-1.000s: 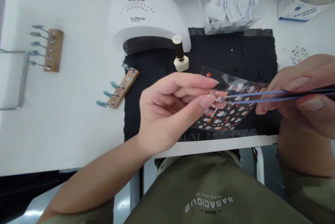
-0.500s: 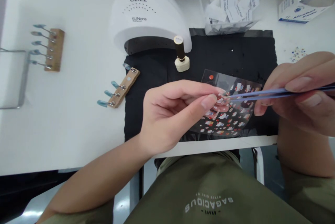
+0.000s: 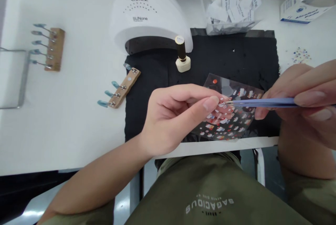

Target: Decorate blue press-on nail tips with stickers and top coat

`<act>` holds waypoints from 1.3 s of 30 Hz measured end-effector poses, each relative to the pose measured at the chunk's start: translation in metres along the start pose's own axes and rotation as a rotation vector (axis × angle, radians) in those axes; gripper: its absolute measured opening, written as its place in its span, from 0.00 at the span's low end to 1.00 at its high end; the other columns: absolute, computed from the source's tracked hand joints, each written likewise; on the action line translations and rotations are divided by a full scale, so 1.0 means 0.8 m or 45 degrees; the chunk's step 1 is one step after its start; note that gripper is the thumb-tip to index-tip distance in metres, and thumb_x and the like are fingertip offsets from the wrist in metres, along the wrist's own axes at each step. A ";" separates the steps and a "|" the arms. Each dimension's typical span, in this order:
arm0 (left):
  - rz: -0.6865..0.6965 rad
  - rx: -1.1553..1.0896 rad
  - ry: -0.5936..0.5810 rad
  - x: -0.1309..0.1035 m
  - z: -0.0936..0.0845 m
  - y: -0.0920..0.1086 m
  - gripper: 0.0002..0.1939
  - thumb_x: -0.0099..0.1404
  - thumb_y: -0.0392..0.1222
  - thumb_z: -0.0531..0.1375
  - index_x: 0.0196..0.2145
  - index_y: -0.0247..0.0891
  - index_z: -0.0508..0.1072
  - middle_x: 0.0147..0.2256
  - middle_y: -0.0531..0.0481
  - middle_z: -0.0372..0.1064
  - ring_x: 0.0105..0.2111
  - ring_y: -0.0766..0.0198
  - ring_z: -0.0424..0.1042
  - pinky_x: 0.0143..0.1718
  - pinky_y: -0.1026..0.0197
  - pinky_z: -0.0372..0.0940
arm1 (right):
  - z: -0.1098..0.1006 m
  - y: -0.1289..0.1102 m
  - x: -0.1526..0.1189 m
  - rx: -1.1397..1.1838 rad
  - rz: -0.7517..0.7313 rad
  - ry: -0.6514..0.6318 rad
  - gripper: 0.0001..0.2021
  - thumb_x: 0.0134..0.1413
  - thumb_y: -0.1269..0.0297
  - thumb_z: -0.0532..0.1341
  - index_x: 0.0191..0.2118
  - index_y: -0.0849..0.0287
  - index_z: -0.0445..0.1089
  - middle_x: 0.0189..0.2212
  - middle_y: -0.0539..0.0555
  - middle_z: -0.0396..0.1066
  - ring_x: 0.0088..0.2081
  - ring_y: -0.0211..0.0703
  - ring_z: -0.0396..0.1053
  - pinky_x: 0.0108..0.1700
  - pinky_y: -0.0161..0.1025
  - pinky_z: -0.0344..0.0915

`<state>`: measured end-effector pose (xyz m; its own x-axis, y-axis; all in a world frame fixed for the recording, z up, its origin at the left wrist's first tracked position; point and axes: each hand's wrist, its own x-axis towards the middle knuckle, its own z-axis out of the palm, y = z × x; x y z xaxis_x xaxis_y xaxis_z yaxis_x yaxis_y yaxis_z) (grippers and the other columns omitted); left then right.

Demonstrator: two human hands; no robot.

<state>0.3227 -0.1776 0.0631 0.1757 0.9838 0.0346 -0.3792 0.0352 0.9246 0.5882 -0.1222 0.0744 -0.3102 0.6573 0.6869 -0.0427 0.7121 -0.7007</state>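
My left hand [image 3: 174, 116] pinches the upper part of a clear nail sticker sheet [image 3: 236, 121] between thumb and index finger. Its other fingers show pinkish through the film from behind. Small red and white designs cover the sheet. A pair of blue tweezers [image 3: 262, 102] is in my right hand [image 3: 306, 100], squeezed so that its arms lie together. The tweezer tips are right beside my left thumb and index fingertip, over the sheet; whether they grip a sticker is too small to tell. My right hand's lower fingers are near the sheet's right edge.
On the black cloth [image 3: 157, 74] stands a cream nail polish bottle [image 3: 183, 63], before a white nail lamp [image 3: 149, 14]. Wooden stands [image 3: 126, 86] with blue nail tips lie left. Behind are a clear bin [image 3: 231, 27] of alcohol pads and a box [image 3: 301, 9]. Small gems [image 3: 301, 56] lie right.
The tweezers' arms have come together, where a gap showed between them before. My left hand and the sheet have shifted slightly right and toward me; my right hand is a little lower.
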 end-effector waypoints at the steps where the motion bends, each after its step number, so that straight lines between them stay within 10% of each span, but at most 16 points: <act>1: 0.000 0.003 0.002 0.000 0.000 0.000 0.05 0.72 0.50 0.79 0.41 0.49 0.93 0.38 0.50 0.90 0.34 0.57 0.89 0.37 0.57 0.87 | -0.001 0.000 0.000 -0.011 -0.001 0.004 0.09 0.65 0.54 0.74 0.49 0.38 0.91 0.23 0.50 0.81 0.17 0.52 0.73 0.11 0.52 0.68; 31: 0.102 0.019 -0.063 0.000 0.008 0.006 0.04 0.77 0.43 0.75 0.42 0.45 0.93 0.39 0.50 0.90 0.35 0.60 0.89 0.40 0.62 0.87 | 0.009 -0.020 -0.009 -0.064 0.155 0.246 0.03 0.63 0.55 0.79 0.42 0.42 0.91 0.24 0.48 0.80 0.16 0.45 0.71 0.12 0.49 0.71; 39: 0.139 0.083 -0.085 0.000 0.008 0.009 0.05 0.78 0.41 0.74 0.44 0.48 0.93 0.41 0.52 0.91 0.37 0.57 0.90 0.40 0.59 0.89 | -0.006 -0.053 -0.001 -0.191 0.497 0.028 0.08 0.62 0.42 0.79 0.44 0.32 0.90 0.33 0.49 0.87 0.27 0.49 0.82 0.25 0.52 0.83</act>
<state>0.3258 -0.1785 0.0719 0.1973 0.9673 0.1593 -0.3400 -0.0849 0.9366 0.5950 -0.1520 0.1046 -0.2551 0.8890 0.3803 0.2135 0.4354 -0.8746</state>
